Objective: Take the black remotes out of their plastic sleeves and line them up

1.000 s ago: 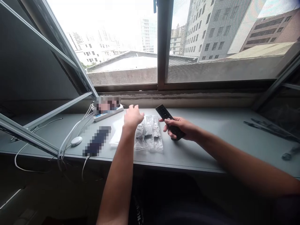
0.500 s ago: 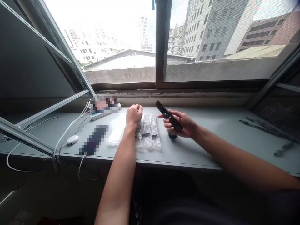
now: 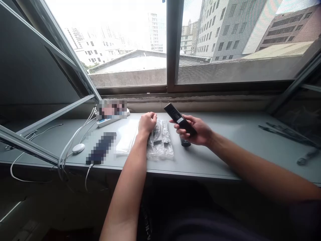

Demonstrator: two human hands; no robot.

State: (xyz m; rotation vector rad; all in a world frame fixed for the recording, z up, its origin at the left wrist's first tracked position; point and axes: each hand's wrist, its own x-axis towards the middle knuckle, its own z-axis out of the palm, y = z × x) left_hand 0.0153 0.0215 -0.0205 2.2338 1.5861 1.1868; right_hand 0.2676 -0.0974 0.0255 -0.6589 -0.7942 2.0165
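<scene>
My right hand (image 3: 200, 131) is wrapped round a black remote control (image 3: 179, 117), held tilted above the table with its back, bearing a white label, facing me. Below that hand, a second black remote control (image 3: 185, 142) lies on the table, partly hidden. My left hand (image 3: 147, 122) is closed with its fingers curled, over the far left part of the clear plastic bags (image 3: 160, 152). Whatever its fingers might hold is hidden. Dark, elongated things show inside the bags. To the left of my left forearm lie white, thin sheets or bags (image 3: 125, 140).
On the left of the grey table (image 3: 213, 164) are a white power strip (image 3: 112, 120), a white round device (image 3: 78, 148), a blurred dark device (image 3: 101, 149) and loose cables (image 3: 69, 147). Dark cables (image 3: 283, 134) lie at right. Metal frame bars (image 3: 75, 70) slant up at left.
My right hand has turned the remote control from its button side to its labelled back. My left hand's fingers have curled closed, and it has shifted slightly right over the bags.
</scene>
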